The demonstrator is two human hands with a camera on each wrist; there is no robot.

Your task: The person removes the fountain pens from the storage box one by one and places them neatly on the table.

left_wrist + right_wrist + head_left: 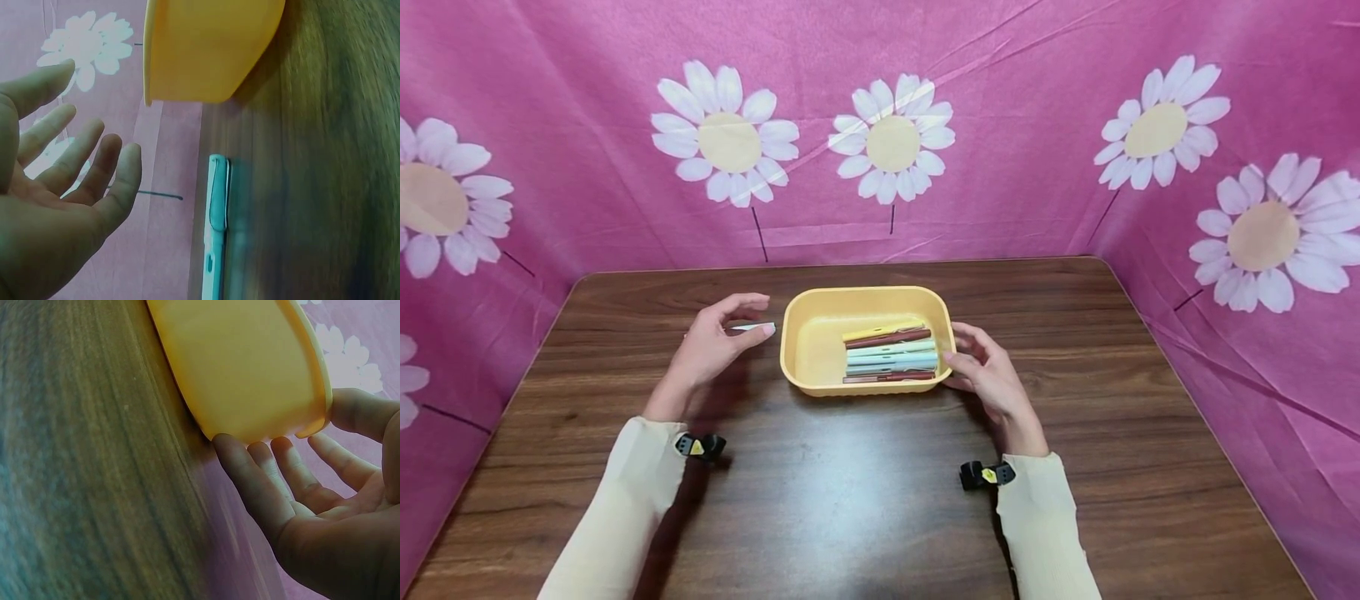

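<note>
The left hand (709,342) is held above the table, its fingers loosely curved and spread, the thumb kept apart from them; nothing is gripped by it. Beneath this hand, a slim, pale turquoise pen with a wire clip (217,228) is laid on the dark brown wood-grain table (865,508), apart from the fingertips; its clip end is pointed towards the container.

Just beyond the left hand's fingertips, on the side of the other hand, a yellow, round-cornered rectangular container (816,346) is set upright on the table. Its far end is held by the right hand (996,383): the thumb is placed at the rim and the outside of the end wall is touched by the fingers. Inside, several slim pens in yellow, dark red, pale green and pale blue (891,359) are laid roughly side by side, gathered towards the right hand's end.

Behind each hand, a black wrist strap with a yellow mark (700,447) is worn at the cuff of a cream knitted sleeve (643,471). Beyond both hands, a pink cloth printed with white daisies (1000,183) is hung around the table.
</note>
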